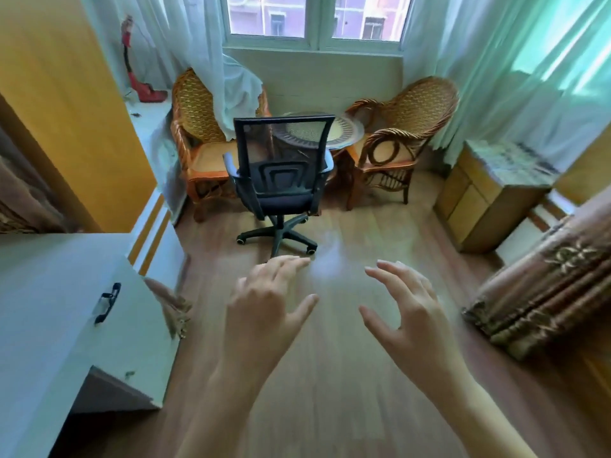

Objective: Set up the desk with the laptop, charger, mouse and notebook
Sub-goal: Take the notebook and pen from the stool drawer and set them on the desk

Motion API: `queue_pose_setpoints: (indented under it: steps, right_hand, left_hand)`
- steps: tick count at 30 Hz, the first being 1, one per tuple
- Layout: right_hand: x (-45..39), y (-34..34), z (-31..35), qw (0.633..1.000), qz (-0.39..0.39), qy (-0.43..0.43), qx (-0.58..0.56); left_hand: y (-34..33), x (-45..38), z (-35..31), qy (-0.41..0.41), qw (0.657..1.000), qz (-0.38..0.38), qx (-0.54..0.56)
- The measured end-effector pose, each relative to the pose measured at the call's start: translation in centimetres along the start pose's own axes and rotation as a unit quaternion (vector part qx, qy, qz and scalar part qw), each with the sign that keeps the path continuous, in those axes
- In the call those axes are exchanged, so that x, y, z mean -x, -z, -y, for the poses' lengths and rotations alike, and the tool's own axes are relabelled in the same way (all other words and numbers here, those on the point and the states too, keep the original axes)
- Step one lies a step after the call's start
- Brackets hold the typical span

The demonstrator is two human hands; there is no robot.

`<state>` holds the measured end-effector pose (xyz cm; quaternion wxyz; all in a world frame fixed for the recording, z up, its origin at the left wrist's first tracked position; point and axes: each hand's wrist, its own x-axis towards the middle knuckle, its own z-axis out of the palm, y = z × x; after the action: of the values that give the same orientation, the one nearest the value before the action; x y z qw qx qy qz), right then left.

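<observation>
Over a brown wood-plank floor (330,375), both hands reach forward, empty. The left hand (264,312) and the right hand (403,315) have their fingers spread wide and slightly curled, touching nothing.

At 12 o'clock ahead of the hands stands a black mesh-backed office chair on castors (281,180), its back turned to the camera. Behind it is a small round glass-topped wicker table (340,133), flanked by two woven rattan armchairs, one at 11 o'clock (198,137) and one at 1 o'clock (406,133). A white-framed window (314,24) with sheer pale curtains (496,67) fills the far wall.

At 9 o'clock the pale white desk (49,309) shows a bare top and a drawer front with a black handle (107,302). At 3 o'clock lies a bed covered in brown patterned fabric (545,292), with a yellow wooden cabinet (479,206) near it at 2 o'clock. No laptop, charger, mouse or notebook can be seen anywhere in view.
</observation>
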<state>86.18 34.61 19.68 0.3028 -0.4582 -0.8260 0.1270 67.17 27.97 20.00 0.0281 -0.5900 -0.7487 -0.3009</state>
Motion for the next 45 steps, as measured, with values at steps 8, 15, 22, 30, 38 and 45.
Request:
queue_pose_setpoints:
  steps: [8, 15, 22, 30, 38, 45]
  right_hand:
    - [-3.3, 3.8, -11.0, 0.996, -0.031, -0.085, 0.013]
    - [-10.2, 3.8, -19.5, 0.990, -0.049, -0.129, 0.024]
    - [-20.6, 4.3, -27.8, 0.983, -0.037, -0.167, 0.062]
    - [-32.1, 5.4, -35.6, 0.977, -0.049, -0.185, 0.093]
    - [-40.9, 4.7, -45.9, 0.978, -0.038, -0.189, 0.080]
    - [-50.2, 5.7, -56.4, 0.978, -0.030, -0.191, 0.083]
  left_hand:
    - [-8.6, -7.5, -7.7, -0.064, 0.997, 0.048, 0.008]
    - [-16.8, -17.6, -11.4, -0.114, 0.990, 0.085, 0.017]
    - [-25.4, -30.3, -14.7, -0.167, 0.976, 0.133, 0.038]
    - [-32.2, -43.4, -18.4, -0.209, 0.966, 0.150, 0.034]
    - [-40.5, -52.6, -21.2, -0.192, 0.968, 0.160, 0.029]
    - [-48.5, -62.9, -26.9, -0.196, 0.966, 0.171, 0.013]
